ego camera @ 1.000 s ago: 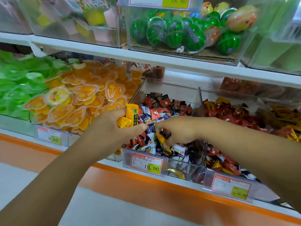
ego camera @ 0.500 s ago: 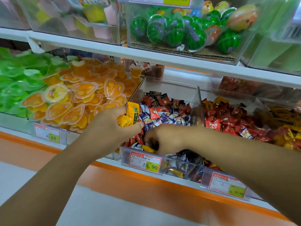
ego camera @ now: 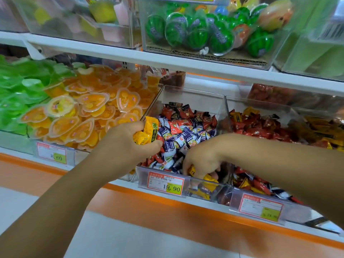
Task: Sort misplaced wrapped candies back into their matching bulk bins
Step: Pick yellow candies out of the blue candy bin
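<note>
Yellow wrapped candies (ego camera: 147, 132) sit bunched in the left grip (ego camera: 128, 146), fingers curled round them, over the left edge of a clear bin (ego camera: 186, 97). Just right and lower, the right grip (ego camera: 202, 159) pinches another yellow candy (ego camera: 192, 172) among red and purple sweets (ego camera: 184, 127), behind a price tag (ego camera: 165, 184). Orange jelly cups (ego camera: 83, 112) lie left of the left grip.

Two bare forearms (ego camera: 74, 192), uncovered up to the frame edge, each w/ a bare hand: left hand (ego camera: 128, 144), right hand (ego camera: 202, 159)
</note>
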### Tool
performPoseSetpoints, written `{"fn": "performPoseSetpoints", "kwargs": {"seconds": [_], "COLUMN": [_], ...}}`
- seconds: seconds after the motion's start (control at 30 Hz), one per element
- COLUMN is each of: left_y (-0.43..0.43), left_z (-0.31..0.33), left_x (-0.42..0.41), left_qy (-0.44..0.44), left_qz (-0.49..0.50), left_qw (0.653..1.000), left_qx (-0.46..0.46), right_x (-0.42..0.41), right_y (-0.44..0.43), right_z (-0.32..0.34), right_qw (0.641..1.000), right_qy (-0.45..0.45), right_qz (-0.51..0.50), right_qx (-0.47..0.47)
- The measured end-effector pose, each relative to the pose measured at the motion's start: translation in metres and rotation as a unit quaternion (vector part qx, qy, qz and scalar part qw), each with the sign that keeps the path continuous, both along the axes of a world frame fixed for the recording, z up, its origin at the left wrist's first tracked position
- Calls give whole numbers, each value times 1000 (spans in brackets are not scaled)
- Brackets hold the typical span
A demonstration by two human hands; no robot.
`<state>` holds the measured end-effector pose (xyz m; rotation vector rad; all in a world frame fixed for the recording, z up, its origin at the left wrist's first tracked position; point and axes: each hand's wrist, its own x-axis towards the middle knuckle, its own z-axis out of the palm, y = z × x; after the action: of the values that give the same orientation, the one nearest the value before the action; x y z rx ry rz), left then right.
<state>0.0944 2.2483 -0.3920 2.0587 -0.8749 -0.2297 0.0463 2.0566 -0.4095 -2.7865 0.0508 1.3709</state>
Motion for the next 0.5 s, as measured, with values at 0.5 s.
{"fn": "performPoseSetpoints", "kwargs": {"seconds": [0.5], "left_y": [3], "left_z": [-11], "left_x": [6], "left_qy": [-19], "left_qz": [-1], "left_qw": [999], "left_qx": [32], "right_x": [3], "right_y": [-3], "right_z": [-3], "right_qw": [999], "right_qy": [11], "right_qz": [-48], "right_qx": [-2]}}
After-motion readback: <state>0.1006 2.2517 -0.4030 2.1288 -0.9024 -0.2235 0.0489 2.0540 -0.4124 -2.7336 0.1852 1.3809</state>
